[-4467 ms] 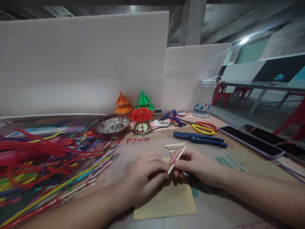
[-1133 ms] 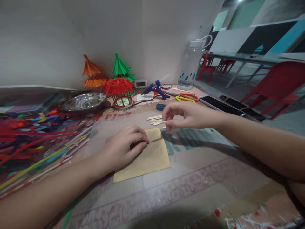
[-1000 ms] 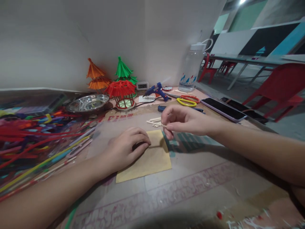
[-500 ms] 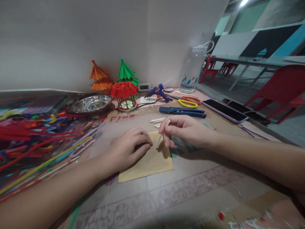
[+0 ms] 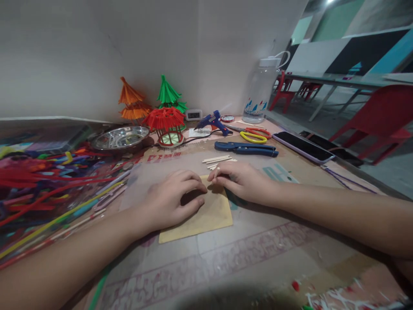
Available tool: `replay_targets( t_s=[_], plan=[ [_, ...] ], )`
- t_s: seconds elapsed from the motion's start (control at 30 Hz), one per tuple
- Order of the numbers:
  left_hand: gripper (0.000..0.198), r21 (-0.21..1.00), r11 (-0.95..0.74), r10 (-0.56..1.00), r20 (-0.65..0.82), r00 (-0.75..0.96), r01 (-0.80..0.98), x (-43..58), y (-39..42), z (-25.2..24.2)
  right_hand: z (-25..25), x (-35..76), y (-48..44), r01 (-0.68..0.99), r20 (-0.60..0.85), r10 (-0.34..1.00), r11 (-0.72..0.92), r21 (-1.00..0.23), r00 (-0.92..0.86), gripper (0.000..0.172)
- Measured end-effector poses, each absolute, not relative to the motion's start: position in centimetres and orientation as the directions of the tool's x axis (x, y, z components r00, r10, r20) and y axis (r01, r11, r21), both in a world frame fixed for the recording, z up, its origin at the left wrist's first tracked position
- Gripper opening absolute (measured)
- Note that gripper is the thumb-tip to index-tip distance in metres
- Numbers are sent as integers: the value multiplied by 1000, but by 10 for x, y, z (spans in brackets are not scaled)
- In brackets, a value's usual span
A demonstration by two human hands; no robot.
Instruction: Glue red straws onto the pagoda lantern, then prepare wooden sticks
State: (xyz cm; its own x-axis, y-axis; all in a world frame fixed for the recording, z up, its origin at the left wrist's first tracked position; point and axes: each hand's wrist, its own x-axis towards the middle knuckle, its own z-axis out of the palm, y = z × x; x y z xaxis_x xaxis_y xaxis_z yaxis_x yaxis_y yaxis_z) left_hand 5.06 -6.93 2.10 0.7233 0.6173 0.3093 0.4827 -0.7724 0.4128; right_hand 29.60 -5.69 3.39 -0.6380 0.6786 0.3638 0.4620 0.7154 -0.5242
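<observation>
A yellow square sheet that looks like sandpaper [image 5: 196, 224] lies flat in front of me. My left hand [image 5: 177, 198] rests across its left side, thumb and fingers apart, with nothing in it. Over the sheet's far right corner, my right hand [image 5: 238, 181] pinches a short wooden stick [image 5: 218, 170]. Only the stick's upper end shows; the lower part is hidden by the fingers. Just beyond that hand lie several more short wooden sticks [image 5: 216, 159].
Behind are blue cutters [image 5: 247, 149], scissors [image 5: 254, 137], a glue gun [image 5: 214, 122], a red-roofed model [image 5: 166, 125] and a water bottle [image 5: 258, 94]. A metal dish [image 5: 121, 140] and colourful pipe cleaners [image 5: 48, 189] lie left. A phone [image 5: 303, 147] lies right.
My right hand has lowered onto the sheet's far corner and turned, so less of the stick shows. My left hand stays in about the same place.
</observation>
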Motion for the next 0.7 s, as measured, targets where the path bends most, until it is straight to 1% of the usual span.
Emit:
replay_targets(
  t_s=[0.07,0.1,0.23,0.3,0.37,0.47,0.57,0.7],
  plan=[
    [21,398,-774,615,290,733,492,50,-71,22,35,296,-58,470,366,667,730,-496,-649,18],
    [22,393,-775,614,280,738,495,50,-71,22,37,295,-59,481,356,680,718,-503,-641,16],
    [25,388,-769,618,248,745,509,51,-71,25,45,293,-68,486,259,744,618,-618,-616,17],
    [26,389,-769,615,232,754,508,51,-71,26,46,292,-73,440,242,715,622,-647,-655,16],
    [31,388,-771,606,208,768,504,51,-71,28,46,291,-74,403,243,678,645,-649,-694,12],
    [41,384,-771,603,184,776,508,50,-72,29,43,289,-72,420,224,654,673,-609,-722,10],
    [41,384,-766,608,172,775,516,49,-72,29,42,286,-70,449,227,633,717,-534,-741,13],
    [39,384,-767,606,167,778,515,50,-71,29,40,285,-71,422,285,583,778,-465,-761,14]
  ],
)
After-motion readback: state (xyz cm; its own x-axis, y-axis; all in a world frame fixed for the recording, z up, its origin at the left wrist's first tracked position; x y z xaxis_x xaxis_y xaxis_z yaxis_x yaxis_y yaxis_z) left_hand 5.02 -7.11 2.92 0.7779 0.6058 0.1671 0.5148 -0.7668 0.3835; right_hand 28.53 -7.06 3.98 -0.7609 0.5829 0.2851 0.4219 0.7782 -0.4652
